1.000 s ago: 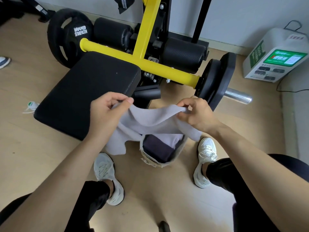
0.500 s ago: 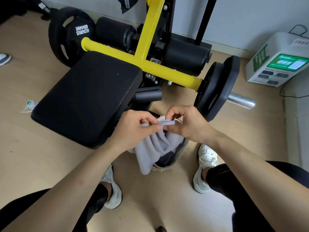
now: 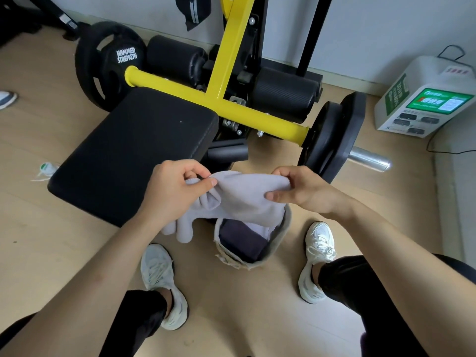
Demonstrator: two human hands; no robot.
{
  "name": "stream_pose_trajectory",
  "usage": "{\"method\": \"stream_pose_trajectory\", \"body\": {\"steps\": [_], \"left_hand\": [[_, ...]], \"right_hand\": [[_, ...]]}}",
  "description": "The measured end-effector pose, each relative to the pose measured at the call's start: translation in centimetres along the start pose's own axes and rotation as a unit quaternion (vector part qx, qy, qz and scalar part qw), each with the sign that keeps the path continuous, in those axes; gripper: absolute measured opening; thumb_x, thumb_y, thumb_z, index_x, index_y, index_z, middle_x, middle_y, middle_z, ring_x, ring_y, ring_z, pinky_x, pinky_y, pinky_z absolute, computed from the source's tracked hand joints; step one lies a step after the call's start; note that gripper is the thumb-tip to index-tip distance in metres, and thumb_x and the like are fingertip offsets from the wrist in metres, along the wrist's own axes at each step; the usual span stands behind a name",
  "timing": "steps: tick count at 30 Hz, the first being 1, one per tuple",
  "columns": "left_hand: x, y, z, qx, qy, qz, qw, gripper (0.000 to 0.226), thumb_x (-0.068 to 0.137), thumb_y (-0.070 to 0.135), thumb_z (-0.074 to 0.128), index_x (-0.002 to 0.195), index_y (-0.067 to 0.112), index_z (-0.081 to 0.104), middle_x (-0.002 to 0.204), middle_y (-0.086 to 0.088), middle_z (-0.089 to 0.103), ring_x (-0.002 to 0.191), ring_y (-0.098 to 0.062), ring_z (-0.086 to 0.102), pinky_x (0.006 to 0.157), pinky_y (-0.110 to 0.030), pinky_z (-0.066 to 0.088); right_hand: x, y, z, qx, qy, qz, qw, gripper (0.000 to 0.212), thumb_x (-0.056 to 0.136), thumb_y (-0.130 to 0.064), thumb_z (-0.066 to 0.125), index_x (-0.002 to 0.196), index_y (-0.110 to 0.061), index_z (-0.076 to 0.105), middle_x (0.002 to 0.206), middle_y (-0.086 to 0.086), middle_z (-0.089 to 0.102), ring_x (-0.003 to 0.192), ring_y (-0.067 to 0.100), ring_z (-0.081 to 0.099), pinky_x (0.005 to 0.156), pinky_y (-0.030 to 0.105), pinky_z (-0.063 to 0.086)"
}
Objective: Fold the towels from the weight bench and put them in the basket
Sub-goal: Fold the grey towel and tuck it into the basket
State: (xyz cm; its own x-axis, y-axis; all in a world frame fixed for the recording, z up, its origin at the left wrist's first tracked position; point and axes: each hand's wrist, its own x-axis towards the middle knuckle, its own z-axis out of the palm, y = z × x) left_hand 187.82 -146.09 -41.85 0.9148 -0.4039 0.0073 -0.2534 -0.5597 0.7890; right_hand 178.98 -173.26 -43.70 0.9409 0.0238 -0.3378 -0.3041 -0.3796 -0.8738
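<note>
Pale grey, soft terry towel (image 3: 244, 199) held up in the air, directly over the far rim of the floppy beige fabric basket (image 3: 282, 235) on the pale wooden floor (image 3: 231, 305); doubled over, with a rounded fold along the top and thick rumpled lobes hanging at the lower left, just in front of the near edge of the black padded weight bench (image 3: 134, 150); lower right part dipping to the basket's mouth, touching it or not impossible to tell. Pinched at its left end by the left hand (image 3: 175, 189), thumb pressed against curled fingers with cloth between; pinched at its right end by the right hand (image 3: 304, 191), thumb below, fingers curled over the fold. Inside the basket, a folded dark purple-black towel (image 3: 242, 240); behind it, a strip of folded white towel (image 3: 260, 229). Basket standing between the left white sneaker (image 3: 159, 279) and the right white sneaker (image 3: 316, 253), near the bench's near right corner.

Against half a second ago: hands then drawn close together, fingertips almost meeting, towel gathered into a narrow bunch hanging beneath them; now well apart, the fold pulled wide between them and more of the basket's mouth covered; basket, bench and both sneakers in the same places as before.
</note>
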Motion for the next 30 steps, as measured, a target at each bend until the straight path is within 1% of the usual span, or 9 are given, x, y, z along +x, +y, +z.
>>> {"method": "stream_pose_trajectory", "body": {"steps": [2, 5, 9, 14, 18, 22, 24, 26, 30], "left_hand": [[0.0, -0.1, -0.1, -0.007, -0.01, 0.007, 1.0, 0.013, 0.08, 0.023, 0.086, 0.075, 0.027, 0.075, 0.051, 0.01, 0.056, 0.051, -0.008, 0.05, 0.055, -0.025, 0.042], [0.1, -0.2, -0.3, -0.022, -0.043, 0.013, 0.999, 0.012, 0.078, 0.021, 0.088, 0.075, 0.024, 0.076, 0.059, -0.001, 0.061, 0.053, -0.007, 0.049, 0.053, -0.022, 0.041], [0.1, -0.1, -0.4, -0.021, -0.068, 0.024, 0.997, 0.013, 0.078, 0.019, 0.088, 0.074, 0.024, 0.076, 0.059, -0.003, 0.06, 0.053, -0.007, 0.048, 0.053, -0.019, 0.039], [0.3, -0.2, -0.3, -0.011, -0.073, 0.015, 0.997, 0.015, 0.077, 0.022, 0.088, 0.073, 0.028, 0.076, 0.059, -0.006, 0.057, 0.053, -0.007, 0.045, 0.054, -0.027, 0.039], [0.2, -0.5, -0.2, 0.007, -0.08, 0.016, 0.997, 0.014, 0.079, 0.021, 0.087, 0.075, 0.029, 0.076, 0.054, 0.009, 0.055, 0.052, -0.007, 0.049, 0.055, -0.022, 0.041], [0.4, -0.3, -0.4, -0.023, -0.077, 0.005, 0.997, 0.016, 0.079, 0.018, 0.087, 0.082, 0.032, 0.08, 0.062, 0.014, 0.066, 0.057, -0.003, 0.057, 0.059, -0.012, 0.044], [0.5, -0.2, -0.5, -0.046, -0.077, 0.008, 0.996, 0.014, 0.083, 0.019, 0.083, 0.086, 0.032, 0.081, 0.066, 0.012, 0.07, 0.061, -0.006, 0.059, 0.063, -0.021, 0.048], [0.5, 0.1, -0.5, -0.068, -0.094, 0.031, 0.993, 0.016, 0.09, 0.017, 0.077, 0.095, 0.031, 0.081, 0.059, 0.006, 0.06, 0.058, -0.012, 0.05, 0.062, -0.029, 0.044], [0.2, 1.2, 0.0, -0.101, -0.144, 0.085, 0.981, 0.022, 0.096, 0.007, 0.068, 0.103, 0.026, 0.077, 0.058, 0.006, 0.051, 0.055, -0.009, 0.041, 0.056, -0.018, 0.035]], "right_hand": [[0.1, -0.1, 0.1, 0.135, 0.015, 0.001, 0.991, 0.027, 0.082, -0.01, 0.081, 0.103, 0.001, 0.066, 0.091, 0.008, 0.068, 0.085, 0.018, 0.062, 0.077, 0.035, 0.048], [0.3, -0.5, 0.2, 0.249, 0.021, 0.021, 0.968, 0.046, 0.076, -0.02, 0.086, 0.115, -0.006, 0.069, 0.097, 0.018, 0.063, 0.088, 0.029, 0.055, 0.08, 0.041, 0.043], [0.2, -0.9, 0.5, 0.325, 0.03, 0.027, 0.945, 0.037, 0.079, -0.022, 0.072, 0.114, -0.008, 0.07, 0.095, 0.005, 0.074, 0.088, 0.016, 0.068, 0.081, 0.026, 0.054], [0.6, -0.5, 0.2, 0.278, 0.107, -0.003, 0.955, 0.041, 0.083, -0.003, 0.075, 0.122, -0.01, 0.067, 0.078, 0.003, 0.072, 0.075, 0.014, 0.068, 0.076, 0.02, 0.054], [0.3, -0.7, 0.3, 0.208, 0.172, -0.028, 0.962, 0.007, 0.085, -0.002, 0.075, 0.088, -0.008, 0.072, 0.061, -0.008, 0.069, 0.056, 0.003, 0.06, 0.057, 0.015, 0.047], [0.2, -1.1, -0.2, 0.243, 0.294, -0.052, 0.923, 0.013, 0.091, -0.004, 0.07, 0.081, -0.009, 0.065, 0.059, -0.003, 0.057, 0.044, -0.001, 0.047, 0.042, 0.007, 0.035], [0.1, -1.3, -0.2, 0.225, 0.299, -0.074, 0.924, 0.011, 0.092, -0.006, 0.07, 0.082, -0.009, 0.065, 0.064, 0.001, 0.056, 0.045, -0.001, 0.048, 0.044, 0.006, 0.035], [0.0, -1.5, 0.5, 0.182, 0.265, -0.107, 0.941, 0.008, 0.09, -0.006, 0.072, 0.084, -0.008, 0.067, 0.068, 0.007, 0.06, 0.056, 0.002, 0.055, 0.056, 0.013, 0.044], [0.1, -1.8, 2.5, 0.158, 0.131, -0.147, 0.968, 0.016, 0.086, -0.006, 0.075, 0.102, -0.008, 0.072, 0.074, 0.035, 0.062, 0.068, 0.03, 0.055, 0.069, 0.045, 0.048]]}}
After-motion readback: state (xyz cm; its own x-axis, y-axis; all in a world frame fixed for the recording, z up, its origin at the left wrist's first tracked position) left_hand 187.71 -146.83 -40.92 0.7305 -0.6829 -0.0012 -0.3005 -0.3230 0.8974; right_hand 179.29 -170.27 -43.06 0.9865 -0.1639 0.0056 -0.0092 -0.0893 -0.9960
